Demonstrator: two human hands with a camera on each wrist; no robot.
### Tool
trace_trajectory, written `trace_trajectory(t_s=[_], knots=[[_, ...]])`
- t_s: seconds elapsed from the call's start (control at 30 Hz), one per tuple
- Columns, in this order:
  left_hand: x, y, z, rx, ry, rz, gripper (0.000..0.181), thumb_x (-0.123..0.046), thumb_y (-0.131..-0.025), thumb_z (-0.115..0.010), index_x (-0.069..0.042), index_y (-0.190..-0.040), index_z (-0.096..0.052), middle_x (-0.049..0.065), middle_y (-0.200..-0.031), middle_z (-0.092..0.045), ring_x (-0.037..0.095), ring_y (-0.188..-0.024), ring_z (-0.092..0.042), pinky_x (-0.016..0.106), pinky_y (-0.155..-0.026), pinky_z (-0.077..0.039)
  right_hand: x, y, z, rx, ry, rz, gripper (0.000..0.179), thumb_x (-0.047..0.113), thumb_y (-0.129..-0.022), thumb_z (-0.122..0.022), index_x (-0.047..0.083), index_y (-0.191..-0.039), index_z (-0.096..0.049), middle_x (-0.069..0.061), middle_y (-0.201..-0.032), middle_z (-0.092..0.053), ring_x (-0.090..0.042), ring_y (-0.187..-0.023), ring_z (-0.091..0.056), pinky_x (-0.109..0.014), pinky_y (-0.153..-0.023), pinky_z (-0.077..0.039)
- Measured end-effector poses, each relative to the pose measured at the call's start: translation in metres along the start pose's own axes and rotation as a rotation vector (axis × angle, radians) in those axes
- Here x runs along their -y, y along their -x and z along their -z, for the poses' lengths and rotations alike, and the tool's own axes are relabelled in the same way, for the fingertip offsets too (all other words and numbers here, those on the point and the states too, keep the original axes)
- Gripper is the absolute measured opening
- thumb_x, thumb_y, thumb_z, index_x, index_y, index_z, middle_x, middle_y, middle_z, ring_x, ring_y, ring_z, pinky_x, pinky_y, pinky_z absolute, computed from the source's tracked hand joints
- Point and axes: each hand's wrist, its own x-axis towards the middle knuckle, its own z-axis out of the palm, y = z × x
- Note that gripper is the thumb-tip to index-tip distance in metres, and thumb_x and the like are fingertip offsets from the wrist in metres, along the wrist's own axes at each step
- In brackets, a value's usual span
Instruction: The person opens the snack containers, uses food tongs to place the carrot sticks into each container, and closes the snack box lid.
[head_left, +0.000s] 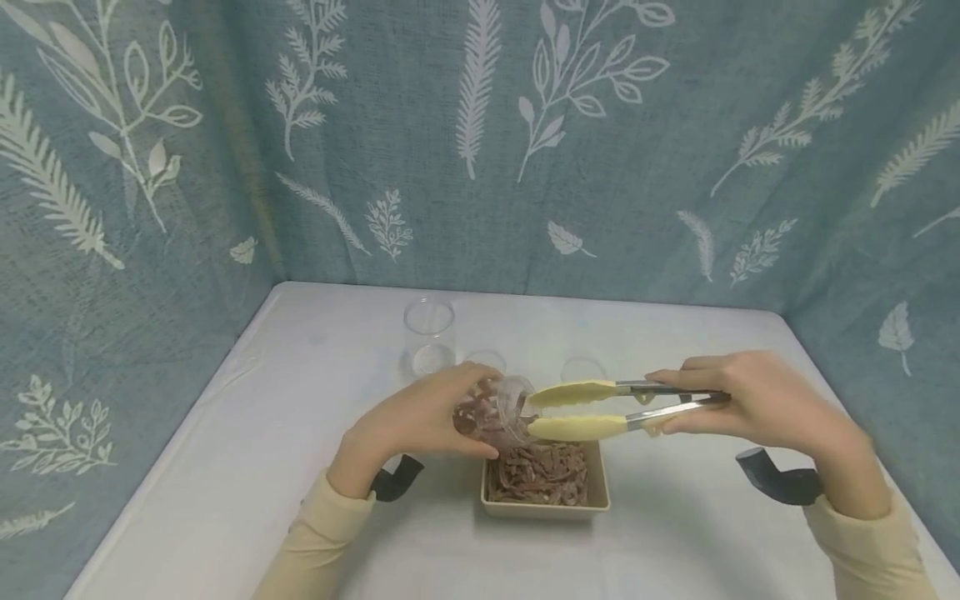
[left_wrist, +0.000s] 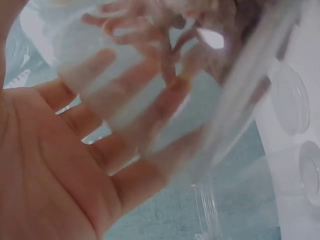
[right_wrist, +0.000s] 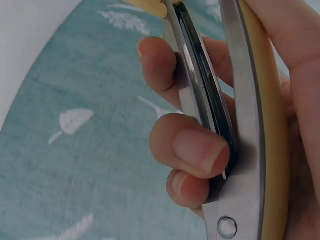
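My left hand [head_left: 420, 417] grips a clear jar [head_left: 512, 400] tipped on its side, its mouth facing right. Inside are brown-red strips [left_wrist: 145, 30], seen through the wall in the left wrist view with my fingers behind. With curled fingers, my right hand [head_left: 765, 400] holds metal tongs [head_left: 581, 427] with yellow tips. Those tips reach to the jar's mouth, slightly apart, a dark strip near them. Below the jar sits a square beige box [head_left: 547, 512] filled with brown shredded strips [head_left: 540, 479]; the jar hides its back part.
Another clear jar [head_left: 430, 329] stands upright at the back left of the white table [head_left: 345, 325]. Two clear round lids [head_left: 583, 367] lie behind the hands, one partly hidden by my left hand. A green leaf-patterned curtain [head_left: 420, 125] closes off the back and sides.
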Motion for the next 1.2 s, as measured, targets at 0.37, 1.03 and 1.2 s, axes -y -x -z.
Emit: trace_trajectory(t_s=[0.37,1.03,1.2], knots=[[0.02,0.001,0.01,-0.11,0.438,-0.053,0.075,-0.026,-0.07,-0.082,-0.028,-0.13,-0.037,-0.003,-0.122,-0.052,0.02,-0.116,-0.051,0.041,-0.091,-0.048,-0.012,0.026,0.005,-0.084,-0.022,-0.085,0.052,0.032,-0.064,-0.082,0.028,-0.114,-0.066,0.029,-0.073,-0.045,0.008,-0.053,-0.033,-0.009,-0.048,-0.028],[0.023,-0.001,0.014,-0.121,0.486,-0.037,0.072,-0.021,-0.069,-0.082,-0.026,-0.126,-0.039,-0.001,-0.123,-0.052,0.021,-0.115,-0.051,0.047,-0.094,-0.046,0.009,-0.003,-0.008,0.358,0.136,-0.069,0.072,0.08,-0.066,-0.049,0.026,-0.11,-0.069,0.02,-0.074,-0.055,0.004,-0.052,-0.041,-0.019,-0.044,-0.035],[0.024,-0.002,0.013,-0.119,0.473,-0.026,0.073,-0.025,-0.067,-0.084,-0.029,-0.125,-0.039,-0.003,-0.122,-0.053,0.019,-0.118,-0.05,0.047,-0.096,-0.044,0.016,-0.014,-0.009,0.421,0.148,-0.086,0.07,0.078,-0.063,-0.056,0.027,-0.11,-0.068,0.018,-0.072,-0.054,-0.001,-0.054,-0.045,-0.022,-0.044,-0.037]])
